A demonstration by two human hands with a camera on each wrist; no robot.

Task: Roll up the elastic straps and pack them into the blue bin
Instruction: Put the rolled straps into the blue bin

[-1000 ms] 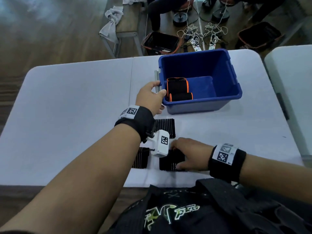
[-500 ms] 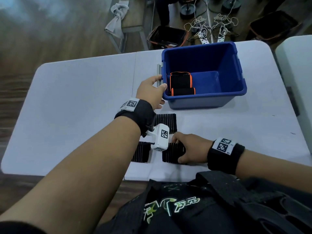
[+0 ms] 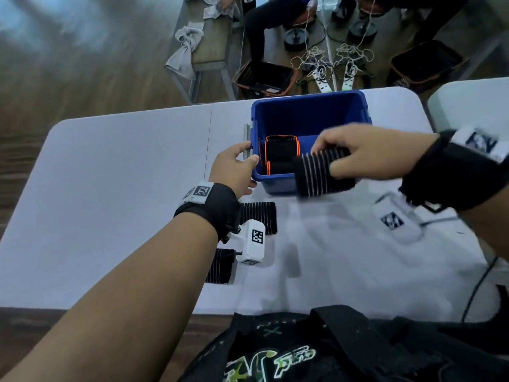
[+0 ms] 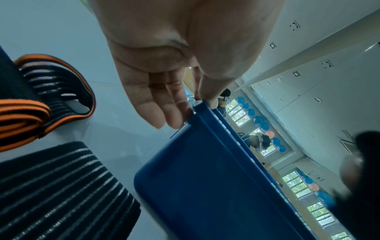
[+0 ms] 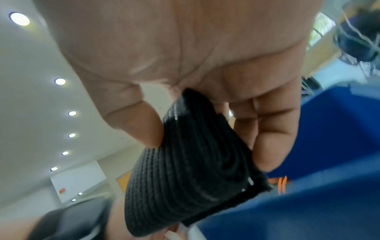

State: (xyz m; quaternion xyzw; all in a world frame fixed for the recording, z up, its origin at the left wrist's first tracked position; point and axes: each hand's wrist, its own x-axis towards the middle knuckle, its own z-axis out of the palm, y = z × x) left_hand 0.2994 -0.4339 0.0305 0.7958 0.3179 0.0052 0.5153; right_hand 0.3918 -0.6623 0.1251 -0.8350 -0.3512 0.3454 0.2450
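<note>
The blue bin (image 3: 364,107) stands at the far middle of the white table (image 3: 110,175). Two rolled black straps with orange edges (image 3: 281,153) lie inside it at the left. My left hand (image 3: 248,155) grips the bin's near-left corner, thumb on the rim and fingers outside; the left wrist view shows this hand (image 4: 188,113) on the bin (image 4: 205,178). My right hand (image 3: 330,158) holds a rolled black strap with white stripes (image 3: 322,173) over the bin's near rim. In the right wrist view, thumb and fingers of that hand (image 5: 209,149) pinch the roll (image 5: 185,170).
Two flat striped straps (image 3: 259,216) (image 3: 220,267) lie on the table near my left wrist, partly hidden by it. An orange-edged strap (image 4: 51,91) shows in the left wrist view. A black bag (image 3: 330,348) sits at the near edge. A second table (image 3: 473,106) stands right.
My right hand has lifted the rolled strap off the table's near edge and carried it up to the bin's near rim. The left hand has stayed on the bin's corner.
</note>
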